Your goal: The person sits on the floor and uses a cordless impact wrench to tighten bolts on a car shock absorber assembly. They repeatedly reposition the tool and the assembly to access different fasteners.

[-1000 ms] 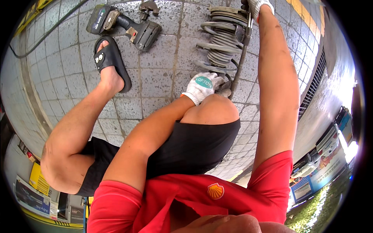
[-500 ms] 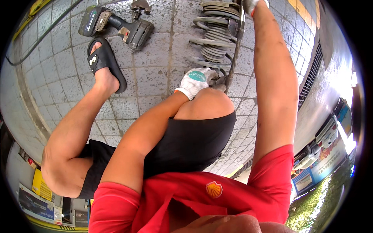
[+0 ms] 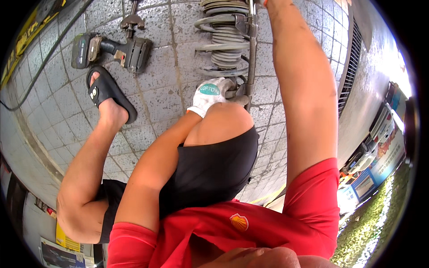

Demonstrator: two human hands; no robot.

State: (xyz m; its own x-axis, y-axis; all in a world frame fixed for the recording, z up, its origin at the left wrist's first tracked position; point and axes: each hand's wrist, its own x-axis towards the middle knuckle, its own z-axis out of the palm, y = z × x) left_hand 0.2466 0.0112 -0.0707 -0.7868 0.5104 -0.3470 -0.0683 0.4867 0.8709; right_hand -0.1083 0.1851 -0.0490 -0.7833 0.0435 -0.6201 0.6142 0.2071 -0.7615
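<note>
**Left hand (image 3: 210, 96) at the Lower End of the Spring Unit (image 3: 225, 58); Right Hand Beyond the Upper Edge**

I locate the spring unit at the upper centre of the frame. It lies lengthwise on the tiled floor (image 3: 154, 100), its upper end cut off by the frame edge. Its coil (image 3: 210, 46) surrounds a ribbed grey sleeve. A threaded rod (image 3: 251, 58) runs along the right side of the unit.

Left hand: it wears a white glove with a green patch and sits at the centre of the frame, just above the bent knee (image 3: 223, 120). Its fingers bend against the metal foot (image 3: 239, 94) of the spring unit. The fingertips are hidden, so I cannot tell whether the grip is closed round the part.

Right hand: the forearm (image 3: 306, 89) extends from the lower right to the upper edge, where the wrist leaves the frame beside the unit. I cannot tell the state of this grip.

Upper left of the frame: a cordless power tool (image 3: 136, 53) lies on its side, with a metal clamp (image 3: 132, 22) above it. Below the tool, a foot wears a black slipper (image 3: 118, 100). Farther left, a dark hose (image 3: 49, 64) crosses the floor.
</note>
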